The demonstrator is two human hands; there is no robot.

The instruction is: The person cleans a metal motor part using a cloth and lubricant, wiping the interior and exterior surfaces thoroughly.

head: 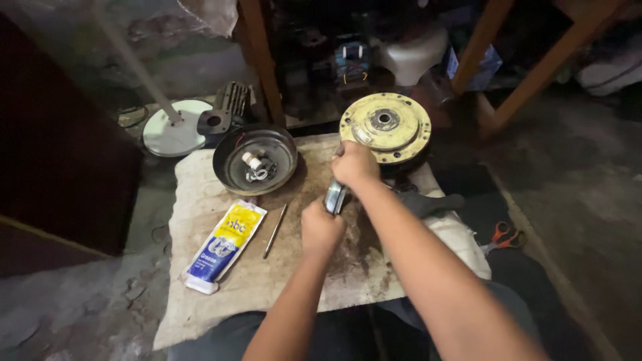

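My left hand (321, 228) and my right hand (354, 164) are both closed around a small shiny metal ring-shaped part (334, 198), held between them above a stained cloth (221, 281). The right hand grips its upper end, the left its lower end. Just beyond my right hand sits a round yellowish motor disc (386, 127) with a metal hub in the middle. To the left lies a dark round metal cover (255, 160) holding small loose parts.
A yellow and blue grease tube (224, 245) and a thin metal rod (275, 230) lie on the cloth. Orange-handled scissors (503, 237) rest on the floor at right. A white round base with a pole (172, 130) stands back left, wooden legs (262, 60) behind.
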